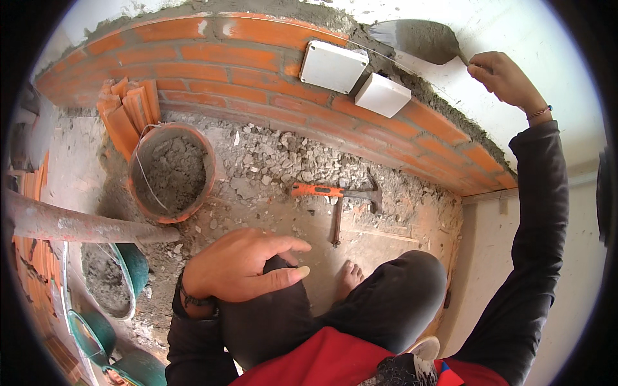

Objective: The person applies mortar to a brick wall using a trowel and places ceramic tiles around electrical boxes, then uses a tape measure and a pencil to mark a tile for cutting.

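Note:
My right hand [501,78] is raised at the upper right, its fingers closed round the handle end of a trowel. The trowel's blade [421,42] is grey with mortar and lies over the top of the low brick wall [225,56], close to the white wall behind it. My left hand [248,265] hovers at or rests on my left knee, fingers loosely stretched and holding nothing. Two white boxes [335,66] are set at the brick wall's face, below the trowel. Wet mortar [444,106] lines the wall's top edge, and a thin string runs along it.
A bucket of mortar [207,186] stands left of centre, beside stacked bricks [129,116]. On the rubble-strewn floor lies a claw hammer [318,190] with an orange handle, touching or near a rusty metal bar [337,222]. A thick pole [90,222] and green buckets [133,267] are at the left.

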A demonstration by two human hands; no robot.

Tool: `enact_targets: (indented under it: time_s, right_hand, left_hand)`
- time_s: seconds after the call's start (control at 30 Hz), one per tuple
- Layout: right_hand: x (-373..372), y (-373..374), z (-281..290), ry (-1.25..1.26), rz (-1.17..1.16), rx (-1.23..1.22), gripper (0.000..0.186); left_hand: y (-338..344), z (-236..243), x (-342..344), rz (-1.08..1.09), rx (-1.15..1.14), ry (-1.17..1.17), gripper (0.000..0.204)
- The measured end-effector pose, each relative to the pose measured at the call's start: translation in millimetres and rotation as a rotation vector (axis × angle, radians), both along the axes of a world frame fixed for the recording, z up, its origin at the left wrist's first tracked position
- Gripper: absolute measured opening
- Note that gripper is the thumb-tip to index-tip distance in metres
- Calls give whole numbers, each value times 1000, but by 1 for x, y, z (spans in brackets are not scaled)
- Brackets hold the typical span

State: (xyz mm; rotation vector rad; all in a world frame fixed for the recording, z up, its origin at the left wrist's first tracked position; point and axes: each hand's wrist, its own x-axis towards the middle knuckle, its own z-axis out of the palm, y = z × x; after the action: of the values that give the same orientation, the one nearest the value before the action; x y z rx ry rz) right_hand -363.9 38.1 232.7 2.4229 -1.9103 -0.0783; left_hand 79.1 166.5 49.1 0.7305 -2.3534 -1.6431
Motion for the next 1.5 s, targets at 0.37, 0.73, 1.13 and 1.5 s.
enact_targets:
  time_s: [0.37, 0.73, 1.13, 1.5]
  right_hand:
    - [37, 74, -55, -317, -42, 133, 33]
    - [83, 124, -338, -622, 263, 762, 36]
    - [116, 204, -474, -688, 253, 593, 35]
    - [99, 194, -445, -734, 243, 742, 31]
  left_hand:
    - [-1, -6, 8, 3, 14, 36, 43]
    - [-8, -9, 9, -150, -10, 157, 24]
    - [-7, -11, 17, -78, 131, 103, 30]
    - [51, -53, 29, 612, 526, 213, 62]
